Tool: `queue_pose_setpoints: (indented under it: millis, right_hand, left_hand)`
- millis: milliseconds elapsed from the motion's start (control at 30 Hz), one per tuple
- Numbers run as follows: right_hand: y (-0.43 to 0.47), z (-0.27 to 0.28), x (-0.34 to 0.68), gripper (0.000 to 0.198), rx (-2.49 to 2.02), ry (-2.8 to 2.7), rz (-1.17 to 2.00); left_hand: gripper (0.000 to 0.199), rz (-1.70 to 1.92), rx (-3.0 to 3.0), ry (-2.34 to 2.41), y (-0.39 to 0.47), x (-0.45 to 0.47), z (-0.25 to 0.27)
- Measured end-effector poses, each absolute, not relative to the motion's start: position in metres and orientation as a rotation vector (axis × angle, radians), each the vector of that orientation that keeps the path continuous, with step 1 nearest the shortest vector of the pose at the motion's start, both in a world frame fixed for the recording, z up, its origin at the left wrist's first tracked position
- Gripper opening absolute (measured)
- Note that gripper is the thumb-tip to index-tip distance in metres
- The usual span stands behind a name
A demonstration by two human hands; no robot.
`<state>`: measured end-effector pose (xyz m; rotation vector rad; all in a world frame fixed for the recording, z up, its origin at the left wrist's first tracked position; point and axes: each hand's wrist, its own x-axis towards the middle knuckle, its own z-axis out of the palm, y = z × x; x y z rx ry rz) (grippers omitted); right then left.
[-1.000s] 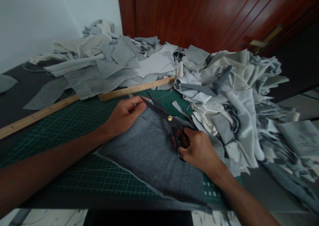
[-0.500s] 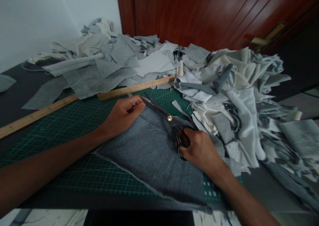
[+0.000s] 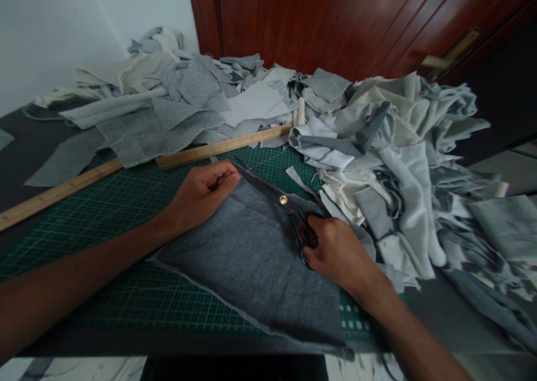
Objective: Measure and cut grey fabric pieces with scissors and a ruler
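Observation:
A piece of dark grey fabric point(image 3: 260, 263) lies over the green cutting mat point(image 3: 121, 308). My left hand point(image 3: 205, 191) pinches its far left corner between thumb and fingertips. Black-handled fabric scissors point(image 3: 272, 191) are in my right hand point(image 3: 335, 247), with fingers and thumb through the loops. Their blades run along the fabric's far edge, look closed or nearly so, and point at my left fingertips. A thin grey offcut strip point(image 3: 300, 180) lies just beyond the scissors. The blade tips are partly lost against the dark cloth beside my left hand.
Grey and off-white fabric scraps point(image 3: 176, 107) are heaped along the back, with another pile point(image 3: 403, 163) on the right. Two wooden rulers point(image 3: 226, 145) lie between the mat and the scraps. Behind the table stand a white wall and a reddish-brown door point(image 3: 327, 23) with a brass handle.
The scissor blades, slightly parted before, have come together near my left fingertips. The whole view has shifted a little; both hands keep their hold.

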<state>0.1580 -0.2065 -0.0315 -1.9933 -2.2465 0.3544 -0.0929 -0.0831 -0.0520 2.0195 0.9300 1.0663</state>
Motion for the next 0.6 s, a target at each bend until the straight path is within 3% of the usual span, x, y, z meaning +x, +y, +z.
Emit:
queue_pose_setpoints:
  millis: [600]
  right_hand:
    - [-0.2071, -0.0371, 0.1510, 0.008, -1.942, -2.100, 0.430]
  left_hand:
    - [0.018, 1.066, 1.845, 0.889, -0.0838, -0.0922, -0.0540]
